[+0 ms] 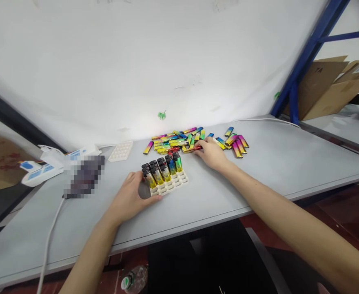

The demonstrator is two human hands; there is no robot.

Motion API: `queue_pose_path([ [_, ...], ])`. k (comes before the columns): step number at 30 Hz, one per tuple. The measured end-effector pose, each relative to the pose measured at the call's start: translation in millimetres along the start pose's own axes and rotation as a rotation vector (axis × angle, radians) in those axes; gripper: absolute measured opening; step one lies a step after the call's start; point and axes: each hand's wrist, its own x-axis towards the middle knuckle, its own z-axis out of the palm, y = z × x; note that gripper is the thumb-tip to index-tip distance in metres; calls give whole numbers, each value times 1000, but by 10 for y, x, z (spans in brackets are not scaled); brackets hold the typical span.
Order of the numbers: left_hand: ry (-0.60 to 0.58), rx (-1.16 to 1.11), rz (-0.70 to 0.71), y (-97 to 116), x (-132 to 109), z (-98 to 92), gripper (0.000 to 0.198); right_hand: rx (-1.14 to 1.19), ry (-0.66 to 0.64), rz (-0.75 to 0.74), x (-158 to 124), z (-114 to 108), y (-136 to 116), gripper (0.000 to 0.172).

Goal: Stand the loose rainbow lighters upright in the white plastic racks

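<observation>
Several lighters with black tops stand upright in the rear rows of a white slotted tray; its front slots hold nothing. My left hand grips the tray's left end, thumb along the front edge and fingers behind, partly hidden. Farther back, a loose pile of shiny multicoloured lighters lies flat. At the pile's front right, my right hand pinches a red and yellow lighter between thumb and fingers. The lighter lies nearly level, its right end covered by the fingers.
A second white tray lies near the wall. Power strips and a blurred dark object with a white cable occupy the table's left. More lighters lie to the right. A plastic bottle is below the table's front edge.
</observation>
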Motion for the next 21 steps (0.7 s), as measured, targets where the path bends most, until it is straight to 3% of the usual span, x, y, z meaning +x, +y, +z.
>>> queue_pose_path([
  [3,-3,5,2,2,4,-2,60,288,38,69,24,-104,36,18],
  [6,1,0,10,7,9,3,60,789,29,150,25,-203,47,27],
  [9,10,-8,12,6,9,9,59,1264,-66,160,11,-261,26,26],
  [11,17,-9,14,0,8,11,58,1409,-136,196,4,-276,-1,20],
  [15,32,-9,12,-4,10,9,58,1341,-151,386,-8,-274,-60,16],
  [21,19,-9,1,12,14,6,59,1056,-116,365,-43,-226,-103,55],
])
